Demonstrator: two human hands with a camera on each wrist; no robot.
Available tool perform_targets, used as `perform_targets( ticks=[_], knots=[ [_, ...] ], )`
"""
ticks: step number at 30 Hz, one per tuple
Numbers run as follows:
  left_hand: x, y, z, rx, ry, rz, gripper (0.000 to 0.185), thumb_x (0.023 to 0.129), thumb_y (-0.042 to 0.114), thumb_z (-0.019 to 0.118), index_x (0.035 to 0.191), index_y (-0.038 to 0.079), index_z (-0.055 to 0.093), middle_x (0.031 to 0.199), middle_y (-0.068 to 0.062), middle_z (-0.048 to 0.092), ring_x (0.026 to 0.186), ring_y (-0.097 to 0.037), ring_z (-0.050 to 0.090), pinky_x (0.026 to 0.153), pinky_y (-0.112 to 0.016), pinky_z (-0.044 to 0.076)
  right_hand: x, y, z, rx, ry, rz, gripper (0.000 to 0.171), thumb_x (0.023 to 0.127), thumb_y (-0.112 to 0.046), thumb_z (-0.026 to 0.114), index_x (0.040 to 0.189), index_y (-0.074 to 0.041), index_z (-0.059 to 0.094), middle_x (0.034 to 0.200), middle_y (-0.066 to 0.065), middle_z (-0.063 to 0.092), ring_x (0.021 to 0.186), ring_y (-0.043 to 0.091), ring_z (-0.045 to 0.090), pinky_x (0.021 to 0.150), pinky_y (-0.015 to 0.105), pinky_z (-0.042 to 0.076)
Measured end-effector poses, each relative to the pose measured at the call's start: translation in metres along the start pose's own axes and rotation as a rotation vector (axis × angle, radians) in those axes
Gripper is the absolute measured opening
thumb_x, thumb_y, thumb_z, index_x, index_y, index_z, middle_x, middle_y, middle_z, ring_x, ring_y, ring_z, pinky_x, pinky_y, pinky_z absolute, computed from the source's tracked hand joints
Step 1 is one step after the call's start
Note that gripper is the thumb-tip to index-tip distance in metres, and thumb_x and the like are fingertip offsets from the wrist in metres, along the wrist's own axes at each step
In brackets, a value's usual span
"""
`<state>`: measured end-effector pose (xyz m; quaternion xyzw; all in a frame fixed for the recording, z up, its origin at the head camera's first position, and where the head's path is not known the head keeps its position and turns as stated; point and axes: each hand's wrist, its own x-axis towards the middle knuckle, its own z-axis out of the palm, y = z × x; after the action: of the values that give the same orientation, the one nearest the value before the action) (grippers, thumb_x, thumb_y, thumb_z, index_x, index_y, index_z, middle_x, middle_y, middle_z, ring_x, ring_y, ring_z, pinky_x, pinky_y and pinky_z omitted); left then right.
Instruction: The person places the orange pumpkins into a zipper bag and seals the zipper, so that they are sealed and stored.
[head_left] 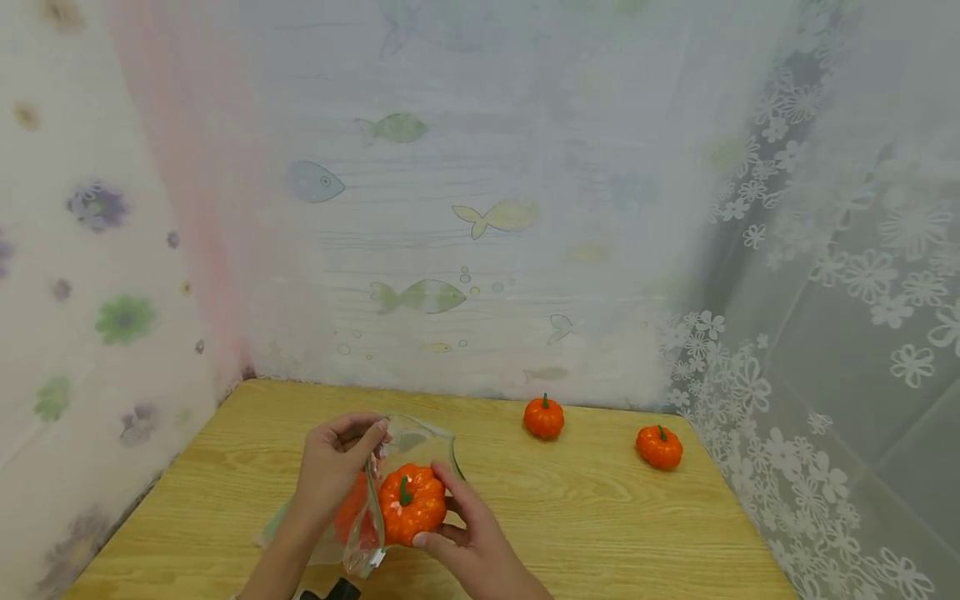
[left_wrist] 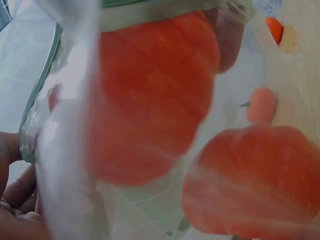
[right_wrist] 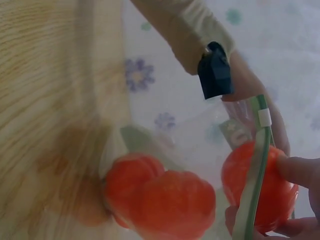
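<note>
Left hand point(head_left: 333, 462) pinches the upper rim of a clear zip bag point(head_left: 420, 437), thumb and fingers clamped on the plastic and lifting the mouth open above the surface point(head_left: 225, 467). Left wrist view shows the green zip strip point(left_wrist: 37, 105) close to the fingers point(left_wrist: 15, 200) and orange shapes blurred through the film. Inside the bag, under and just left of the left hand in the head view, sit at least two small pumpkins point(right_wrist: 155, 192); exact count is hard to tell through the plastic.

Right hand point(head_left: 468, 533) is curled round a small orange pumpkin point(head_left: 411, 502) with a green stem, held right at the bag mouth, touching the zip edge. Right wrist view shows the fingertips point(right_wrist: 300, 170) on that pumpkin, the zip strip crossing in front of it.

Well right of both hands, two more pumpkins stand on the surface: one point(head_left: 543, 417) near the back wall, another point(head_left: 659, 447) further right by the flowered curtain point(head_left: 787, 333).

Risks, as a judgement: the pinch on thin plastic looks slight, so the rim could slip and the mouth collapse against the held pumpkin. The pumpkin could catch on the zip strip and roll off across the surface. Weight already inside may tip the bag and spill its contents.
</note>
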<state>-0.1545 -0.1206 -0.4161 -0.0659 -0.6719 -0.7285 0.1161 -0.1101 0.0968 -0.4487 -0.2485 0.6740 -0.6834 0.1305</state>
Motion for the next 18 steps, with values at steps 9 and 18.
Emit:
perform_targets(
  ticks=[9, 18],
  knots=[
    [0.002, -0.004, 0.003, -0.023, -0.040, -0.007, 0.024, 0.099, 0.014, 0.069, 0.109, -0.007, 0.070, 0.085, -0.011, 0.071, 0.061, -0.019, 0.062, 0.050, -0.028, 0.057, 0.008, 0.001, -0.001, -0.093, -0.115, 0.017, 0.069, 0.102, -0.017, 0.065, 0.161, -0.016, 0.030, 0.157, 0.014, 0.034, 0.130, 0.023, 0.049, 0.102, 0.026, 0.053],
    [0.002, -0.001, 0.005, -0.017, -0.050, -0.019, 0.024, 0.100, 0.015, 0.067, 0.111, -0.007, 0.069, 0.087, -0.011, 0.071, 0.062, -0.016, 0.062, 0.051, -0.026, 0.057, 0.018, 0.001, -0.005, -0.117, -0.083, 0.026, 0.067, 0.097, -0.011, 0.071, 0.156, -0.015, 0.040, 0.150, 0.010, 0.041, 0.121, 0.022, 0.055, 0.096, 0.027, 0.057]
  ],
)
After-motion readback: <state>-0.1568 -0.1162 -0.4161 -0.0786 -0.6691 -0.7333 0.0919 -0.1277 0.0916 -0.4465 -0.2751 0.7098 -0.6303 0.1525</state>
